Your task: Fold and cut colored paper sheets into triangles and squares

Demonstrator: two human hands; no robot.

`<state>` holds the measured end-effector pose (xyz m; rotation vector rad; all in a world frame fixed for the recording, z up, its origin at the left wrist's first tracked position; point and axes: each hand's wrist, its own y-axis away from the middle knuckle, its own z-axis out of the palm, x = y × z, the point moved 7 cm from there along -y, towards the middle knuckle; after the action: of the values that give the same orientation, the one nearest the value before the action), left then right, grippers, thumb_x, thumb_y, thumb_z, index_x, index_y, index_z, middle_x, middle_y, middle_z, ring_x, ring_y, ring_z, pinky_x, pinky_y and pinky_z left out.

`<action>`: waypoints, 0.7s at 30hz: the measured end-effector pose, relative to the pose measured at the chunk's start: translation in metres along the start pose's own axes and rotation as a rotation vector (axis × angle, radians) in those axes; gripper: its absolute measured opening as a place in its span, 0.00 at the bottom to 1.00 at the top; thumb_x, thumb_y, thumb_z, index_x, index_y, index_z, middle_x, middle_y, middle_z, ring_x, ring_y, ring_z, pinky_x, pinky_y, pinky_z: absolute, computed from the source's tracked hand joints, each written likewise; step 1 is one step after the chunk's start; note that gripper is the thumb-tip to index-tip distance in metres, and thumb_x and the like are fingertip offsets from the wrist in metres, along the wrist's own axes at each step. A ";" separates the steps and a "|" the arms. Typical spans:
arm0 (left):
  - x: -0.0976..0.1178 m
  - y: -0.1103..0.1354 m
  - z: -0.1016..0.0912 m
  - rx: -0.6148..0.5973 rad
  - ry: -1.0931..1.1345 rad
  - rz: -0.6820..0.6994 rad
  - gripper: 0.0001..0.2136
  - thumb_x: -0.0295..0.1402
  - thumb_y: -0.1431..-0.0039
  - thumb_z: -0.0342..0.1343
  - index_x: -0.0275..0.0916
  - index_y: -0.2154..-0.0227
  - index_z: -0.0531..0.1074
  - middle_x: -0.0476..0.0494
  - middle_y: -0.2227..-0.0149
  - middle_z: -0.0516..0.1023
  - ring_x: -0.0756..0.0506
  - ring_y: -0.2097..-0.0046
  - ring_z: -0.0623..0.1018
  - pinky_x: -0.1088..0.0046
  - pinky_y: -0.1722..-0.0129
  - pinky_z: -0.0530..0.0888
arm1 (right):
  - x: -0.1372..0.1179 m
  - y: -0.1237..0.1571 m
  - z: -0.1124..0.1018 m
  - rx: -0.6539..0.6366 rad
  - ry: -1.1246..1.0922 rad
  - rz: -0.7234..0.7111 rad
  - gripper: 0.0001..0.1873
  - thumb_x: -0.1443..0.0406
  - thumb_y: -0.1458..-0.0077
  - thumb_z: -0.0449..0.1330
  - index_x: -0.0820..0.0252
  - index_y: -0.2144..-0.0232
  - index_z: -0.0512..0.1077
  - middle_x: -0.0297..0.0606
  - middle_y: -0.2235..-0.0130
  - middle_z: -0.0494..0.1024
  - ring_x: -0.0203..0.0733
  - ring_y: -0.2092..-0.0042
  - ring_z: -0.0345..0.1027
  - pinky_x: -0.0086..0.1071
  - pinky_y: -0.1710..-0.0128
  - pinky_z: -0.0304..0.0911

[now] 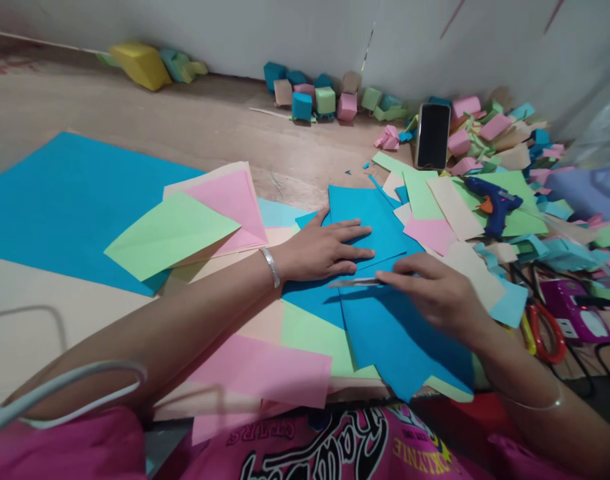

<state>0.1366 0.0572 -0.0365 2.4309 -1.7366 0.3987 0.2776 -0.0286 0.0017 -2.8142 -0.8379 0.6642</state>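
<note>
My left hand (pixel 325 250) lies flat with its fingers spread, pressing on blue paper (pixel 367 207). A cut edge runs across the blue paper just beyond my fingertips. In my right hand (pixel 435 293) is a thin, pointed metal blade (pixel 357 283), gripped between thumb and fingers; its handle is hidden. The blade points left, above a lower blue sheet (pixel 405 340) that hangs toward my lap. Beside my left wrist lie a light green sheet (pixel 169 233) and a pink sheet (pixel 229 200). Another pink sheet (pixel 265 370) is under my left forearm's near side.
A phone (pixel 433 137) leans against heaped paper pieces at the back right. A blue glue gun (pixel 495 203), orange-handled scissors (pixel 549 333) and a purple device with cords (pixel 577 310) lie to the right. Small paper boxes (pixel 301 107) line the wall. A large blue sheet (pixel 79 207) spreads left.
</note>
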 end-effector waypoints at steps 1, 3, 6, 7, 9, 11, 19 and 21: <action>0.002 0.000 -0.003 0.017 -0.016 -0.007 0.20 0.44 0.32 0.48 0.55 0.39 0.63 0.44 0.30 0.51 0.35 0.31 0.52 0.44 0.37 0.43 | 0.012 0.007 -0.012 0.053 0.022 0.065 0.18 0.69 0.36 0.51 0.53 0.49 0.74 0.43 0.57 0.76 0.43 0.56 0.71 0.36 0.58 0.67; 0.004 0.000 -0.011 0.077 -0.057 -0.047 0.21 0.42 0.33 0.50 0.54 0.38 0.62 0.41 0.30 0.52 0.35 0.31 0.53 0.46 0.37 0.48 | 0.042 0.027 -0.037 0.237 0.149 0.241 0.17 0.67 0.38 0.55 0.52 0.48 0.73 0.42 0.56 0.77 0.45 0.57 0.72 0.36 0.60 0.67; 0.003 0.001 -0.020 0.176 -0.112 -0.213 0.25 0.48 0.34 0.49 0.46 0.37 0.60 0.36 0.38 0.66 0.34 0.37 0.62 0.53 0.42 0.57 | 0.071 0.046 -0.043 0.220 0.344 0.345 0.18 0.63 0.39 0.55 0.57 0.48 0.73 0.44 0.60 0.78 0.47 0.61 0.73 0.37 0.65 0.66; 0.002 0.002 -0.022 0.196 -0.130 -0.274 0.29 0.52 0.37 0.50 0.43 0.37 0.60 0.35 0.43 0.70 0.34 0.40 0.65 0.54 0.45 0.60 | 0.074 0.047 -0.039 0.171 0.392 0.337 0.18 0.63 0.38 0.54 0.59 0.49 0.74 0.46 0.60 0.78 0.49 0.61 0.72 0.38 0.66 0.65; 0.002 0.004 -0.022 0.207 -0.157 -0.340 0.37 0.58 0.44 0.54 0.41 0.37 0.60 0.35 0.49 0.74 0.33 0.46 0.68 0.57 0.50 0.62 | 0.071 0.039 -0.035 0.116 0.459 0.288 0.18 0.62 0.37 0.52 0.62 0.50 0.74 0.48 0.59 0.77 0.51 0.60 0.72 0.39 0.66 0.65; 0.005 0.003 -0.019 0.204 -0.157 -0.338 0.40 0.58 0.48 0.58 0.42 0.37 0.60 0.37 0.51 0.75 0.34 0.48 0.68 0.59 0.53 0.63 | 0.064 0.022 -0.036 0.131 0.465 0.248 0.19 0.61 0.37 0.52 0.61 0.50 0.74 0.49 0.57 0.77 0.51 0.57 0.72 0.39 0.63 0.65; -0.001 0.002 -0.011 0.294 0.152 -0.404 0.45 0.43 0.53 0.70 0.39 0.35 0.53 0.40 0.52 0.75 0.39 0.53 0.73 0.64 0.57 0.68 | 0.095 -0.048 -0.006 0.044 -0.038 0.431 0.35 0.51 0.46 0.59 0.60 0.39 0.64 0.48 0.57 0.78 0.49 0.64 0.74 0.41 0.66 0.69; -0.005 0.003 -0.012 0.347 0.221 -0.422 0.45 0.39 0.54 0.71 0.38 0.36 0.52 0.44 0.56 0.76 0.40 0.55 0.74 0.64 0.58 0.69 | 0.101 -0.052 -0.005 0.138 -0.175 0.484 0.41 0.52 0.51 0.64 0.58 0.37 0.60 0.44 0.59 0.77 0.45 0.67 0.71 0.39 0.68 0.69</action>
<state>0.1301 0.0640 -0.0268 2.7605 -1.1010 0.9322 0.3300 0.0707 -0.0191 -2.8706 -0.1085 0.9979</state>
